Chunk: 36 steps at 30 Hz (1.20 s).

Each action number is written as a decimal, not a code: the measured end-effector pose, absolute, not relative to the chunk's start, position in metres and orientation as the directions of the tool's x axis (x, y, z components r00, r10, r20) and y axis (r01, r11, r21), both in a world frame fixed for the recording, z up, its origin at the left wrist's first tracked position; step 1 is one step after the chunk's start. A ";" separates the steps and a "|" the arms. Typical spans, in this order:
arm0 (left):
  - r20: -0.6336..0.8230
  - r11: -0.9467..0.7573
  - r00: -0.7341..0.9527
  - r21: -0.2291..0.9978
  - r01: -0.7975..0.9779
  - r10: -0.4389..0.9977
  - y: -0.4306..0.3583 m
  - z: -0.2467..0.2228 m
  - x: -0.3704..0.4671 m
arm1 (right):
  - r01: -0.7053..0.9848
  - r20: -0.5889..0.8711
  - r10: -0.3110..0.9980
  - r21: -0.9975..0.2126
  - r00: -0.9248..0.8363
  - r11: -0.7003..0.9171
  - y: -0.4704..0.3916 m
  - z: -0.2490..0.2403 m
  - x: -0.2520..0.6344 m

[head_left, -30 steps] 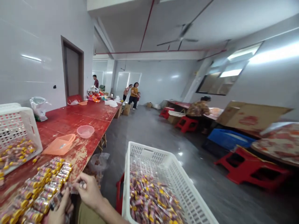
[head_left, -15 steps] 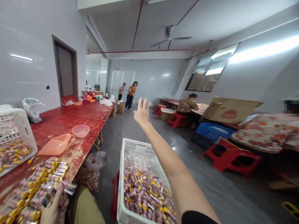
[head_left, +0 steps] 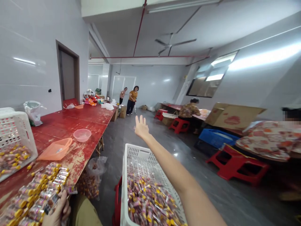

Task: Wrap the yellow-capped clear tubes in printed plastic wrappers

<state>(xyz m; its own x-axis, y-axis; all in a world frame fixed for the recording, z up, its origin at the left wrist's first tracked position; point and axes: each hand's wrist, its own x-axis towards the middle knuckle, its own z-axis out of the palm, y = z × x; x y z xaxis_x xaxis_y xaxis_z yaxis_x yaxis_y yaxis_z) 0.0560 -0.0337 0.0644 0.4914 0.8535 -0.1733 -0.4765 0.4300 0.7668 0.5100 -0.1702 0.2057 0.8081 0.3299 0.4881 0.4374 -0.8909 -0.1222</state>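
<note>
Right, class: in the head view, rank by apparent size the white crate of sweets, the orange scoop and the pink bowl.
1. white crate, though it lies nearest the camera
2. orange scoop
3. pink bowl

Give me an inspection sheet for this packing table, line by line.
Surface: red table, paint worn near its front edge.
Job's things: wrapped candy packs laid in rows; white basket on the floor side, holding more.
Clutter: orange scoop, pink bowl, second basket, plastic bag.
Hands: left hand grips a candy pack at the table edge; right hand raised, open, holding nothing.
Cables: nothing seen.
Surroundings: red stools, blue crate, cardboard box, other people at work.
</note>
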 end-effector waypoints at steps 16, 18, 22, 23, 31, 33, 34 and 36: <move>-0.151 0.420 0.478 0.739 -0.526 0.865 -0.037 0.072 0.061 | 0.603 0.390 0.529 -0.092 0.754 -0.792 -0.131 0.127 0.449; -0.146 0.408 0.464 0.737 -0.538 0.874 -0.035 0.072 0.062 | 0.518 0.449 0.416 -0.126 0.790 -0.846 -0.132 0.135 0.463; -0.116 0.378 0.468 0.768 -0.517 0.876 -0.033 0.078 0.066 | 0.532 0.540 0.403 -0.100 0.739 -0.841 -0.131 0.157 0.486; -0.111 0.369 0.463 0.774 -0.514 0.879 -0.033 0.080 0.068 | 0.571 0.545 0.437 -0.096 0.715 -0.815 -0.130 0.164 0.489; -0.078 0.339 0.439 0.759 -0.556 0.895 -0.031 0.090 0.090 | 0.581 0.314 0.538 -0.680 0.782 -0.448 -0.113 0.191 0.403; -0.083 0.318 0.411 0.776 -0.545 0.908 -0.031 0.090 0.091 | 0.507 0.176 0.770 -0.835 0.613 -0.212 -0.112 0.164 0.342; -0.088 0.315 0.407 0.785 -0.533 0.909 -0.032 0.090 0.092 | 0.375 0.115 0.856 -0.922 0.504 -0.097 -0.112 0.148 0.311; -0.105 0.327 0.417 0.798 -0.506 0.903 -0.033 0.086 0.090 | 0.135 0.033 0.936 -0.991 0.352 -0.016 -0.114 0.120 0.257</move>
